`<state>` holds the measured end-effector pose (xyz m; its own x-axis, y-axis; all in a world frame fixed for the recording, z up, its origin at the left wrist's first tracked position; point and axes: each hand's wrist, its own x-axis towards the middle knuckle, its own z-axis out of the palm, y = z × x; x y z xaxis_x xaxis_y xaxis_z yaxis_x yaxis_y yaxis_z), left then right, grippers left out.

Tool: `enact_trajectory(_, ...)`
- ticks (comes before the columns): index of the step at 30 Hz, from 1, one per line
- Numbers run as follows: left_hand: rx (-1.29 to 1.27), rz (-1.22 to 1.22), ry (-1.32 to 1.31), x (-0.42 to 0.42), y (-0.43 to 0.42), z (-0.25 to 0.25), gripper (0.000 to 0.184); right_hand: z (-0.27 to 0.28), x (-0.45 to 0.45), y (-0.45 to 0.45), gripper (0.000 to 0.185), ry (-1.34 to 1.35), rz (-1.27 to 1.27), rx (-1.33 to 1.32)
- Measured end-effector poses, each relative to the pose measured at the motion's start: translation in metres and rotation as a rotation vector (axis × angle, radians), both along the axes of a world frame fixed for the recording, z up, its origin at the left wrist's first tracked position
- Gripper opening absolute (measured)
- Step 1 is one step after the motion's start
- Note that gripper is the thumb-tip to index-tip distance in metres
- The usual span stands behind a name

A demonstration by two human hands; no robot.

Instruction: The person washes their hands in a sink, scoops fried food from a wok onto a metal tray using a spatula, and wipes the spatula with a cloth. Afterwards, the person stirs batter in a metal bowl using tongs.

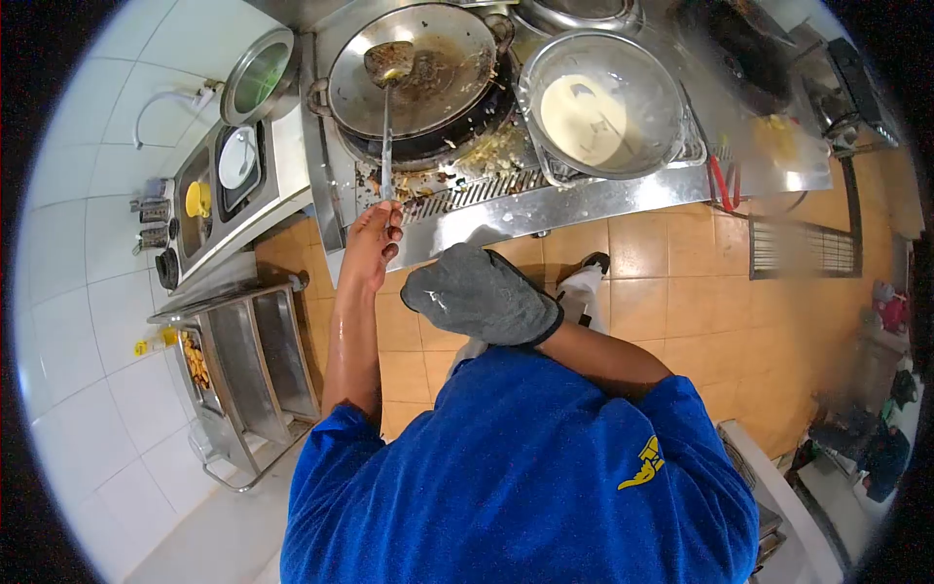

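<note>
My left hand [373,239] is closed around the handle end of a long metal wok spatula [387,146]. The spatula's blade [389,64] rests inside a large wok [443,92], whose inner surface is browned and oily with small bits of food. My right hand wears a thick grey oven mitt [477,297] with a pale smear on it. It is bent across in front of my body, apart from the cooktop. The mitt hides my fingers, so I cannot see what they do.
A steel bowl [647,122] with pale creamy liquid stands right of the wok. Food scraps lie along the cooktop's slotted edge [477,195]. Red-handled tongs [720,185] hang at the front. Left are a sink [226,195], a steel pot [261,83] and a metal trolley [255,355].
</note>
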<state>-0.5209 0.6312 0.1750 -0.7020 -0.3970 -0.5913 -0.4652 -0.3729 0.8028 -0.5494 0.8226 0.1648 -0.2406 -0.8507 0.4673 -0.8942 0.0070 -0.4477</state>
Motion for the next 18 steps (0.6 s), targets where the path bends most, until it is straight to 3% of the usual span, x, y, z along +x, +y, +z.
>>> enact_trajectory(7, -0.498, 0.012, 0.033, 0.001, -0.010, -0.022, 0.019, 0.000, 0.003, -0.004, 0.010, -0.077, 0.112, -0.046)
enact_trajectory(13, -1.400, -0.019, 0.082, 0.007, -0.032, -0.045, 0.016, 0.005, 0.003, -0.002, 0.012, -0.146, 0.140, -0.124)
enact_trajectory(18, -1.535, -0.036, -0.046, 0.005, -0.034, -0.036, 0.018, 0.019, -0.001, 0.006, 0.028, -0.144, 0.205, 0.056)
